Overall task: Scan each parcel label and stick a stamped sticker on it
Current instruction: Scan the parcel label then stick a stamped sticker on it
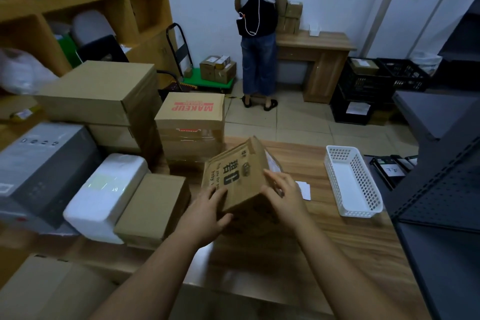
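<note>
Both hands tilt 1 printed cardboard parcel (235,176) above the wooden table (337,236) — left hand (207,212) with fingers curled round its near corner, right hand (285,193) with fingers spread flat on its side. No scanner or sticker shows; the stacked boxes (155,205) at left look untouched — most work seems left.
</note>
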`<action>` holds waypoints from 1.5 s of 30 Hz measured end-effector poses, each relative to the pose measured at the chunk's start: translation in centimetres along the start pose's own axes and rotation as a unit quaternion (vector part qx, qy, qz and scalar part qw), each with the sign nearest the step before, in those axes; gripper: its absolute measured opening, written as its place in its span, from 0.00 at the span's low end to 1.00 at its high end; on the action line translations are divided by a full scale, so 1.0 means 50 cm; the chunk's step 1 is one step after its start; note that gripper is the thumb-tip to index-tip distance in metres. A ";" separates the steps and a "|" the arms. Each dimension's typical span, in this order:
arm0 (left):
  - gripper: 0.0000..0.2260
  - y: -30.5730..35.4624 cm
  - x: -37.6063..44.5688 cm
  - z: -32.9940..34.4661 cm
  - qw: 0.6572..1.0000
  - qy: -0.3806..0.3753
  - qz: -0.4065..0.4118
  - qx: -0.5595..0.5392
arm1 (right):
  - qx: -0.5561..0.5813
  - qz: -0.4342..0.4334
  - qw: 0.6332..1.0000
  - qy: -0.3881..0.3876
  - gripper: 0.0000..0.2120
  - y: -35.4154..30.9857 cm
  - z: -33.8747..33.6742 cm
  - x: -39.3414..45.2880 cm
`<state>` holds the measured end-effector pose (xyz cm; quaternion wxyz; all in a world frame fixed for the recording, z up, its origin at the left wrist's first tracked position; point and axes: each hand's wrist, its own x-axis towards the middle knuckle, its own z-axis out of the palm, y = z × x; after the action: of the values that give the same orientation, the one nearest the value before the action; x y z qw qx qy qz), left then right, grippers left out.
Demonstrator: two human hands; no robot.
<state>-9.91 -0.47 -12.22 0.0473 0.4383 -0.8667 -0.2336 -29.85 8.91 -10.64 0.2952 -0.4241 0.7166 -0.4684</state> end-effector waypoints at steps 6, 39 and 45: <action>0.47 -0.039 -0.002 -0.017 0.995 0.052 -0.028 -0.079 | -0.169 -0.049 0.984 0.035 0.18 0.006 0.011 0.020; 0.28 0.017 0.044 0.061 0.984 0.055 0.077 0.152 | -0.301 0.165 0.939 0.012 0.28 0.302 -0.111 -0.109; 0.29 0.012 0.046 0.064 0.985 0.074 0.074 0.136 | -0.411 0.218 0.882 -0.073 0.38 0.382 -0.093 -0.125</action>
<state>-12.67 -0.82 -15.09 0.0686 0.3916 -0.9144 -0.0766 -37.09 20.23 -26.30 0.2410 -0.3733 0.8956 -0.0234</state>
